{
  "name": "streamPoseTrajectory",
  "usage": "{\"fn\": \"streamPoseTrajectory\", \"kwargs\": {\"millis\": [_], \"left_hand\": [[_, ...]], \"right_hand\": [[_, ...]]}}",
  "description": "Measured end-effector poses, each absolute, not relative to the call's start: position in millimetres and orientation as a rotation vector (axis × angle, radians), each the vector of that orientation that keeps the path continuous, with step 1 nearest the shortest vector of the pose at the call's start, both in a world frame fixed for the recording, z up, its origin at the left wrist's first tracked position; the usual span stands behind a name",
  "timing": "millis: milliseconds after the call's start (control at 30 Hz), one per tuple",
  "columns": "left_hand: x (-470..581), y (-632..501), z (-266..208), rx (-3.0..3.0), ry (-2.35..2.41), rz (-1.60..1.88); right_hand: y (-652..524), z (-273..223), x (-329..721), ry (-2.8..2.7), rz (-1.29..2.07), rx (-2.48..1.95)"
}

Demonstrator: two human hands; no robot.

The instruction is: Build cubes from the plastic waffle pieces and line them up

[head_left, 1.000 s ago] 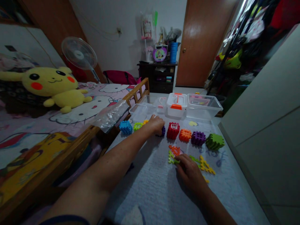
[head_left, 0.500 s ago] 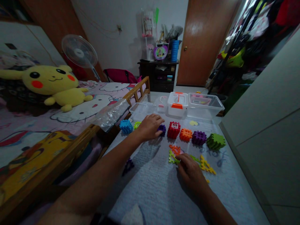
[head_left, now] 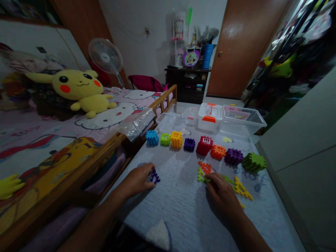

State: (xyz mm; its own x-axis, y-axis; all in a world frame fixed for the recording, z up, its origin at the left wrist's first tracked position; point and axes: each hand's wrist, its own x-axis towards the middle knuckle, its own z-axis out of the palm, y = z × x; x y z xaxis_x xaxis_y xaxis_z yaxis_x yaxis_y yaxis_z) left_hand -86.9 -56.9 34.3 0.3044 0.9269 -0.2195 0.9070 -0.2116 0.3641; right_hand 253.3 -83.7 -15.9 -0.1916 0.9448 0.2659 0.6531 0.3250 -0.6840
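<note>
My left hand (head_left: 138,178) is at the left of the blue cloth, thumb and fingers closed around the edge of a dark purple openwork plastic building piece (head_left: 155,176). Its far part is behind my fingers. My right hand (head_left: 222,187) rests on the cloth, fingertips pinched on the corner of a light green triangular building piece (head_left: 201,174). An orange triangular piece (head_left: 205,167) lies just beyond it. To the right of this hand are a yellow triangular piece (head_left: 242,189) and a green one (head_left: 229,179), partly hidden.
Stacks of building pieces line the far side: blue (head_left: 152,137), lime (head_left: 165,139), yellow (head_left: 176,140), dark purple (head_left: 189,144), red (head_left: 204,145), orange (head_left: 218,152), purple (head_left: 233,156) and green (head_left: 254,162). Behind stand clear plastic boxes (head_left: 244,122). A wooden bed rail (head_left: 105,150) borders the left.
My left hand has left the dark purple stack in the row and come back to the loose purple piece, closing on it. My right hand stays at the light green piece. The view swung left.
</note>
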Motion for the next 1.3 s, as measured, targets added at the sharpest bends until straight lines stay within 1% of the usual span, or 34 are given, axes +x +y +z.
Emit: {"fn": "streamPoseTrajectory", "kwargs": {"millis": [333, 500, 567, 667, 767, 867, 967, 1100, 1200, 1300], "left_hand": [[-54, -59, 25, 2.333, 1.610, 0.070], [-44, -61, 26, 2.345, 1.461, 0.251], [-40, -63, 27, 2.233, 1.384, 0.375], [-31, -65, 22, 1.891, 1.312, 0.557], [-23, -63, 11, 1.605, 1.324, 0.666], [-17, -60, 1, 1.533, 1.373, 0.700], [-15, -57, 2, 1.535, 1.377, 0.719], [-14, -56, 14, 1.686, 1.366, 0.751], [-13, -58, 15, 2.040, 1.426, 0.805], [-14, -63, 9, 2.392, 1.438, 0.700]], "right_hand": [[-84, -14, 252, -1.923, 0.538, -1.395], [-85, -13, 252, -1.913, 0.535, -1.390], [-85, -12, 251, -1.908, 0.527, -1.389], [-85, -11, 250, -1.908, 0.535, -1.392], [-85, -11, 250, -1.898, 0.528, -1.381], [-84, -13, 250, -1.895, 0.521, -1.367], [-84, -15, 252, -1.897, 0.531, -1.375], [-84, -15, 253, -1.921, 0.551, -1.393], [-84, -15, 253, -1.943, 0.560, -1.399], [-84, -15, 253, -1.947, 0.563, -1.396]]}}
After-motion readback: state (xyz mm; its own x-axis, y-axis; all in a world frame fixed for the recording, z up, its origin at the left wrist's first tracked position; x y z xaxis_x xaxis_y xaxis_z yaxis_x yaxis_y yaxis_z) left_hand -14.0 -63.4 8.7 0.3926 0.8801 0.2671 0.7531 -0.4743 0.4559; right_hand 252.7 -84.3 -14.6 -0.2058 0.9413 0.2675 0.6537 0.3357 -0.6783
